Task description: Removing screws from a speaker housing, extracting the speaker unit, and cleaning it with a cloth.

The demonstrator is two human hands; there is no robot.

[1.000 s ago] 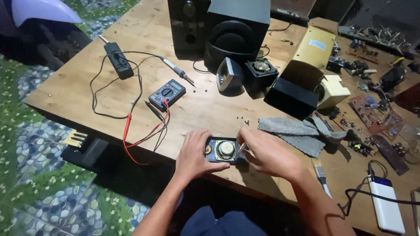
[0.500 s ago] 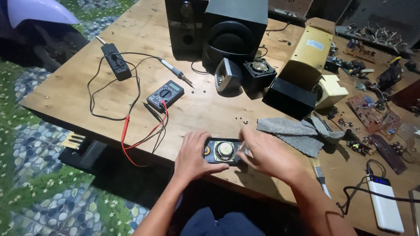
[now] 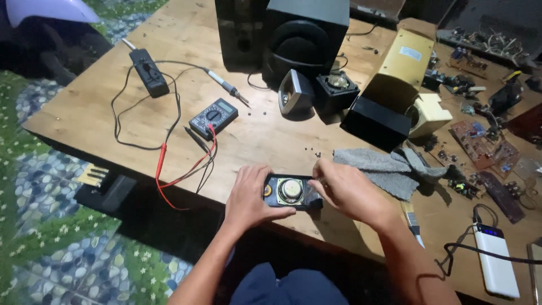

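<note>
1. Two hands meet on one small oval speaker driver (image 3: pixel 291 191), which I see lying face up near the front edge of the wooden table (image 3: pixel 265 135), its pale cone and metal frame showing.
2. My left hand (image 3: pixel 248 197) cups the driver's left end, fingers curled over the far side and thumb laid along the near edge.
3. My right hand (image 3: pixel 345 189) covers the right end; its fingertips are bunched at the frame's upper corner, and they look to be pinching something small there, though I cannot make out what from this view.
4. Just right of that hand lies a crumpled grey cloth (image 3: pixel 389 168), and a few tiny dark screws (image 3: pixel 313 152) sit on the wood beyond the driver.
5. Further back and left I see a black digital multimeter (image 3: pixel 213 117), its red and black leads (image 3: pixel 169 169) trailing over the table edge.
6. A soldering iron (image 3: pixel 226 86) lies behind the meter, near a black power strip (image 3: pixel 149 72).
7. At the back stands a large black speaker cabinet (image 3: pixel 302 42), with a small wedge-shaped grey speaker (image 3: pixel 294 93) in front of it.
8. To the right lie a yellow box (image 3: pixel 402 68), several circuit boards (image 3: pixel 480 144), and a white power bank (image 3: pixel 497 268) with a cable plugged in.
</note>
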